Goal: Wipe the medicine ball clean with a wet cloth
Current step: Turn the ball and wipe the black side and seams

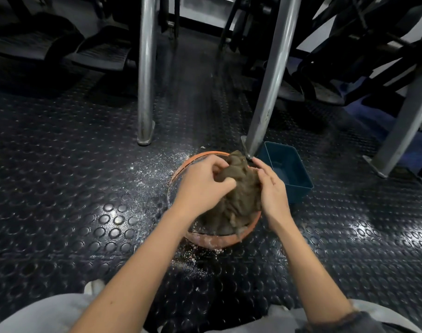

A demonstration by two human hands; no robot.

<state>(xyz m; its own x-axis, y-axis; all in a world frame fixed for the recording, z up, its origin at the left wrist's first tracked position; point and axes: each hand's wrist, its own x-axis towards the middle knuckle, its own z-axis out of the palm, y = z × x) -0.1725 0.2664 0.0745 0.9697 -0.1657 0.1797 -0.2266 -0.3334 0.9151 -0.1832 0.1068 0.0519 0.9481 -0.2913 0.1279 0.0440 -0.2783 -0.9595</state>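
Both forearms reach forward and down to the ball [219, 242], which sits on the studded floor [85, 188] just in front of a metal leg [265, 92] and beside a blue tub [289, 169]. A brown cloth [241, 198] is heaped over its top. The left hand [202, 186] has its fingers curled into a bunched fold of the cloth. The right hand [273, 188] lies against the cloth's right side, its fingers nearly straight and pressing.

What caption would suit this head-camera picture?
Left hand grips and right hand presses a brown cloth bunched over an orange medicine ball on studded floor.
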